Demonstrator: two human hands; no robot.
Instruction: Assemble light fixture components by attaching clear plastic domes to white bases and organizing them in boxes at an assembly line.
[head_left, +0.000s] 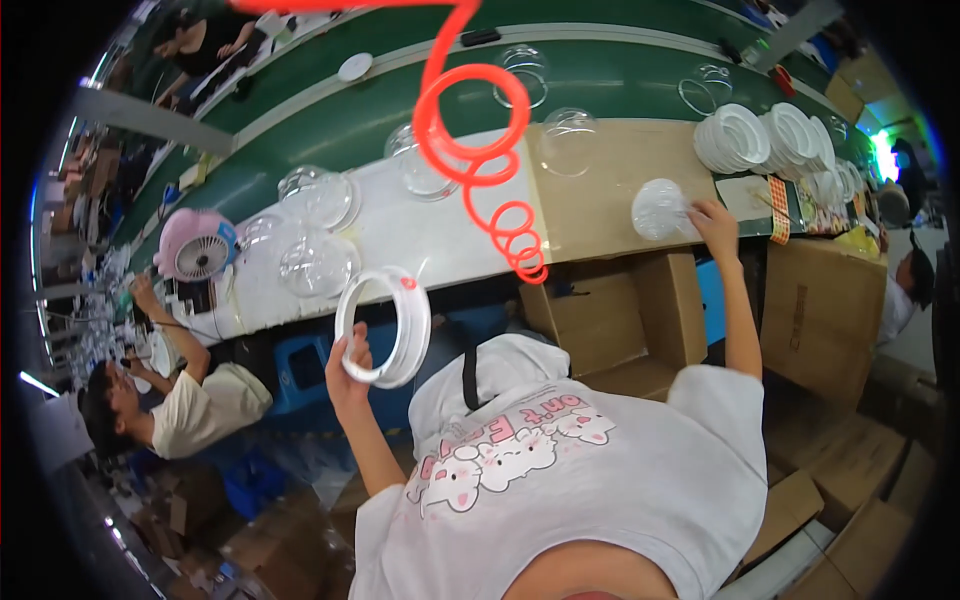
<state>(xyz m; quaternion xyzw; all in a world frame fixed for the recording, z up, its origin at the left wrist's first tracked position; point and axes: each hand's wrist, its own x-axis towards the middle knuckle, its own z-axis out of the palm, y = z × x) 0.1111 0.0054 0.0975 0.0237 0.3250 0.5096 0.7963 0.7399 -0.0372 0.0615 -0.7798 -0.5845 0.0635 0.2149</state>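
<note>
My left hand (pixel 347 372) is raised in front of the bench and grips a white plastic ring (pixel 385 326) by its lower rim, holding it upright. My right hand (pixel 714 220) is stretched out to the far right of the bench, its fingers on the edge of a clear plastic dome (pixel 658 208). That dome lies on a brown cardboard sheet (pixel 610 200). My light shirt with a cartoon print fills the lower middle of the view.
Several clear domes (pixel 318 262) lie on the white bench top (pixel 420 235), beside a pink fan (pixel 195 245). A red coiled hose (pixel 470 150) hangs over the bench. Stacks of white rings (pixel 765 138) stand by the green conveyor (pixel 600 75). Cardboard boxes (pixel 820 310) sit below. People work at the left (pixel 190 405) and right (pixel 905 285).
</note>
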